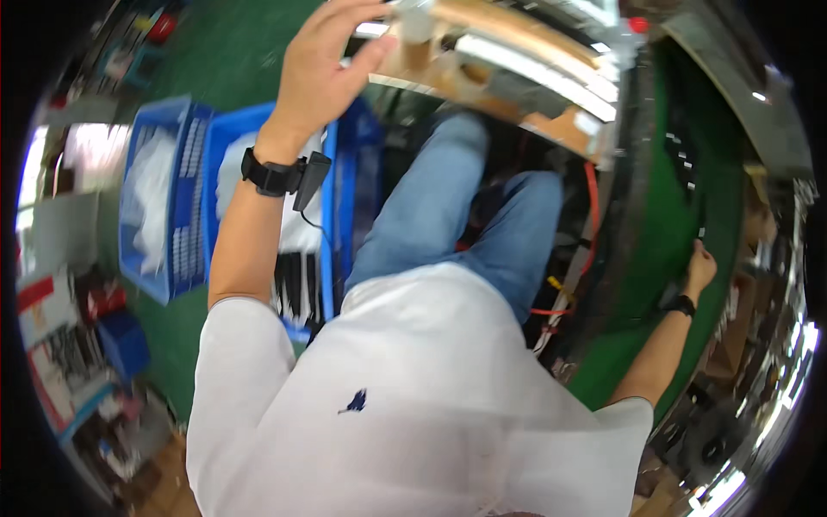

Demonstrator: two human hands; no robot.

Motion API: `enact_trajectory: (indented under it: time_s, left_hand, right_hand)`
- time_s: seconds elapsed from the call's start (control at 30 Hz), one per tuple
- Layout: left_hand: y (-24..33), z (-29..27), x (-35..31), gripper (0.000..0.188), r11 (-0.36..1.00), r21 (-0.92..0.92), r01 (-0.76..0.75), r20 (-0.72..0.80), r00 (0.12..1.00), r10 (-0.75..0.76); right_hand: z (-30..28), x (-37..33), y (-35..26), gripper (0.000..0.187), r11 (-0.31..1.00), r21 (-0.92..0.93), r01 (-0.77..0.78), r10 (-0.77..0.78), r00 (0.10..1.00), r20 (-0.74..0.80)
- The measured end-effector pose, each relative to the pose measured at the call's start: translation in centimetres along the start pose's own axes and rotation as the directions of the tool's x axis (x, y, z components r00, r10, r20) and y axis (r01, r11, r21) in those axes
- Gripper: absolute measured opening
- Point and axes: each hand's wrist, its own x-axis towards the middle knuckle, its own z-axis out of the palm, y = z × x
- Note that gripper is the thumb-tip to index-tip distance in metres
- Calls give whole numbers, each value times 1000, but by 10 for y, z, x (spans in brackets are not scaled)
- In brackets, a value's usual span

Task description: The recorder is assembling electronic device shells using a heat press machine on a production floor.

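My left hand (332, 73) is raised at the near edge of the workbench (517, 26), its thumb and fingers apart. Close to its fingertips stands a clear container (415, 21), blurred; I see no grip on it. Far out to the side, my right hand (704, 269) reaches over a green conveyor belt (637, 284) with its fingers drawn together. A small pale bit (701, 233) shows at those fingertips, too small to name. Farther along the belt lie several small dark pieces (680, 159) with light spots.
Left of my legs stand two blue plastic crates (196, 172) holding white bagged material (153, 198). Black strips (297, 289) lie in the nearer crate. A red cable (593, 215) hangs between the bench and the belt. A red-capped bottle (637, 26) stands at the bench's right end.
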Motion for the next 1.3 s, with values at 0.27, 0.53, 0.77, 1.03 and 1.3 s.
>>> enact_trajectory:
  time_s: [0.27,0.53,0.77,1.03,1.3]
  left_hand:
    - [-48,-145,-315,20,525,388,757,-175,620,-765]
    - [12,-128,-465,28,161,501,850,-51,214,-975]
    - [22,-130,-469,35,175,598,782,5,215,-977]
    - [11,-146,-449,19,374,518,769,60,403,-913]
    - [7,-133,-473,17,309,493,813,71,316,-946]
  right_hand:
    - [55,81,-9,54,934,-146,327,-305,939,157]
    - [46,103,-57,63,938,-137,317,-297,943,149]
    - [14,5,-230,39,823,399,404,-524,811,260]
    - [-6,-130,-402,31,480,716,507,-804,581,127]
    - [3,-163,-472,39,448,530,720,-889,422,179]
